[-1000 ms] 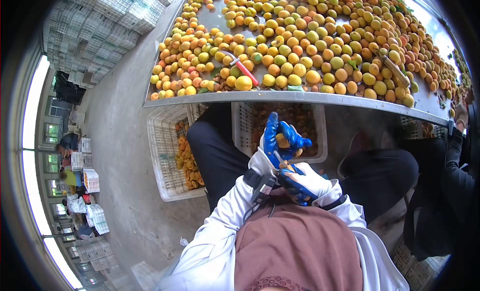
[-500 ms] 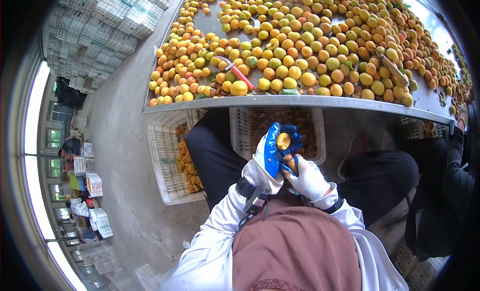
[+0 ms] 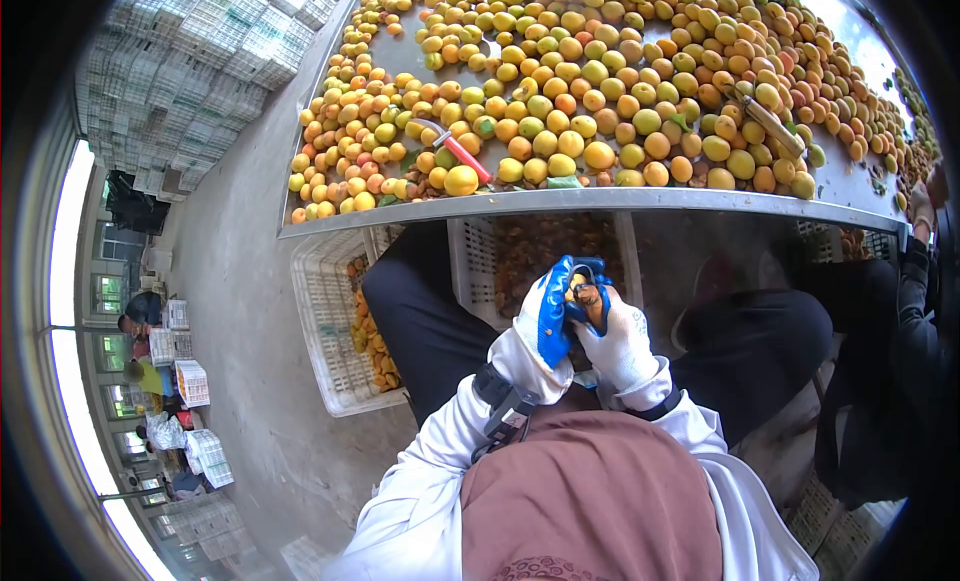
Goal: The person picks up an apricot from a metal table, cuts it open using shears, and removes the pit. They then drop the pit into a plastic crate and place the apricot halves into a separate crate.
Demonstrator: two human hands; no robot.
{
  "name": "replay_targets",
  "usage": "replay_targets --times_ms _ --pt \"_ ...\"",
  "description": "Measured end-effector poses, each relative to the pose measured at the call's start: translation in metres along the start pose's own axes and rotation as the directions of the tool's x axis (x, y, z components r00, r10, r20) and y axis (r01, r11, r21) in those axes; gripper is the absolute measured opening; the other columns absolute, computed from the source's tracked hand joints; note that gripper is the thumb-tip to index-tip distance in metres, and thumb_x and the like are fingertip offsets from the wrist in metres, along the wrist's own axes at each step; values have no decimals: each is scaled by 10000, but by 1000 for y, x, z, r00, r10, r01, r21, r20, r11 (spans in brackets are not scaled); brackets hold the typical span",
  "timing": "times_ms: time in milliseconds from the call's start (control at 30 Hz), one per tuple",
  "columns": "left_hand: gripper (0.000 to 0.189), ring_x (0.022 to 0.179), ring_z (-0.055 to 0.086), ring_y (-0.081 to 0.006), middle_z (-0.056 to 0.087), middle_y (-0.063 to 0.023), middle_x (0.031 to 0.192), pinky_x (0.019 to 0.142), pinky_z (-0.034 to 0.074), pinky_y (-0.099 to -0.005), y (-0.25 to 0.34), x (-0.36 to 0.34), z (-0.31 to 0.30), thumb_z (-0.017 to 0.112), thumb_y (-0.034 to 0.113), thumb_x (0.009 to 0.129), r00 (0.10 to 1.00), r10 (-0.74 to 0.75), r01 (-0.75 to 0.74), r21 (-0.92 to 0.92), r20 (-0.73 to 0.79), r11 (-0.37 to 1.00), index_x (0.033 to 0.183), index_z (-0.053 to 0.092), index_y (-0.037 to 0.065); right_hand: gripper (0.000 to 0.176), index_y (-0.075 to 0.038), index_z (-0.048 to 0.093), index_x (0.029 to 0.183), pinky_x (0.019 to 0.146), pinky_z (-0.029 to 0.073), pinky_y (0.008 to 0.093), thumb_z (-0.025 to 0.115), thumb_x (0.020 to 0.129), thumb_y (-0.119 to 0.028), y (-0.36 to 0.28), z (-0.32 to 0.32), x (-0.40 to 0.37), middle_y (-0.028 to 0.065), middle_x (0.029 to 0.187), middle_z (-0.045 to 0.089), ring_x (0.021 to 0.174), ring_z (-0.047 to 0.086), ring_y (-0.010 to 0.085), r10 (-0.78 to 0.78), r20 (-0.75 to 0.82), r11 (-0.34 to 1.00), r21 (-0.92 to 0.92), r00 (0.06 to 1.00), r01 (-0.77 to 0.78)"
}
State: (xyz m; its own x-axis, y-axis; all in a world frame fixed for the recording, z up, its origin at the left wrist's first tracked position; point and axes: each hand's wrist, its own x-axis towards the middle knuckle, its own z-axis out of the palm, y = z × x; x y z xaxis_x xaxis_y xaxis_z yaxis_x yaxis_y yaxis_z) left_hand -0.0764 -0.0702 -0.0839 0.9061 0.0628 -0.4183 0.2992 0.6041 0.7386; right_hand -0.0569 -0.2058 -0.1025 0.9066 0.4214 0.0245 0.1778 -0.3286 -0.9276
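Observation:
My left hand (image 3: 546, 319), in a blue-coated glove, is closed around an apricot (image 3: 578, 281) above my lap. Only a small yellow-orange part of the fruit shows between the fingers. My right hand (image 3: 618, 347), in a white glove, presses against the left one, its fingers curled in at the fruit. A brownish tip and a thin curved grey edge show there, but I cannot make out what the right hand grips. In front of both hands, the metal table (image 3: 640, 200) carries many whole apricots (image 3: 600, 155). A red-handled curved knife (image 3: 466, 158) lies among them.
A white crate (image 3: 330, 366) with orange apricot pieces (image 3: 372, 343) stands left of my leg. Another crate (image 3: 473, 271) with darker pieces sits under the table edge. A wooden-handled tool (image 3: 772, 126) lies among the fruit. At right is a co-worker's arm (image 3: 918, 271); stacked crates (image 3: 190, 71) stand behind left.
My right hand has moved up and closed in against the left. The yellow apricot face that showed openly in the left hand is now mostly covered by fingers. The view has shifted slightly.

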Motion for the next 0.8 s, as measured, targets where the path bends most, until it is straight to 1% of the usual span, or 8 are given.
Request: replay_targets --times_ms 233,367,433,467,500,567,700,800 --pt "402 1040 656 -242 659 -135 1128 977 523 -376 -3 -1 -14 454 322 1071 1000 -4 8 -142 24 990 1246 584 -15 189 5 660 1040 705 541 350 721 892 -94 8 9 -2 182 842 707 787 734 286 89 -165 949 313 982 -33" --pt "314 1020 666 -254 665 -144 1111 958 547 -420 33 -19 -31 559 234 1028 929 352 -367 -152 -113 918 1204 601 -22 187 8 650 1028 673 519 329 725 891 -96 13 4 -4 175 798 685 718 698 241 220 -128 952 245 967 -185" --pt "409 1043 655 -276 634 -149 1146 1003 513 -412 77 -60 -18 641 268 962 570 813 -726 539 121 428 1201 571 -57 200 1 647 1032 673 521 352 721 897 -125 9 3 -4 181 798 686 735 710 282 199 -142 962 216 970 -166" --pt "685 1084 633 -283 584 -148 1231 1023 490 -398 95 -71 -62 772 358 786 708 695 -524 565 -127 637 1264 524 -65 211 -3 645 1043 676 523 365 717 900 -141 8 4 -4 186 803 688 747 712 309 192 -138 970 179 972 -166" --pt "707 1108 616 -266 552 -147 1280 1034 469 -381 109 -94 -64 775 327 766 489 835 -544 836 250 68 1296 516 -64 223 -7 643 1053 678 525 377 712 903 -157 6 5 -4 191 807 691 758 714 336 186 -136 976 143 973 -167" --pt "268 1158 581 -246 592 -126 1211 1023 448 -353 134 -116 -107 602 62 952 466 820 -285 821 -332 495 1211 625 0 231 -16 639 1065 686 528 403 703 907 -172 -1 3 -4 207 821 693 795 707 385 218 -109 964 180 970 -196" --pt "237 1145 576 -297 619 -126 1163 1037 436 -403 170 -117 -129 671 48 904 446 880 208 937 163 -279 1141 669 35 215 -22 630 1032 683 527 417 706 902 -175 -7 2 -3 211 806 683 790 687 414 157 -19 979 134 987 -154" --pt "299 1167 570 -279 620 -126 1201 1054 424 -389 190 -50 -98 708 46 884 495 825 -36 955 273 -294 1174 646 10 235 -19 630 1040 669 524 420 714 900 -189 -13 2 -2 209 795 679 762 684 412 167 29 961 217 986 -169"
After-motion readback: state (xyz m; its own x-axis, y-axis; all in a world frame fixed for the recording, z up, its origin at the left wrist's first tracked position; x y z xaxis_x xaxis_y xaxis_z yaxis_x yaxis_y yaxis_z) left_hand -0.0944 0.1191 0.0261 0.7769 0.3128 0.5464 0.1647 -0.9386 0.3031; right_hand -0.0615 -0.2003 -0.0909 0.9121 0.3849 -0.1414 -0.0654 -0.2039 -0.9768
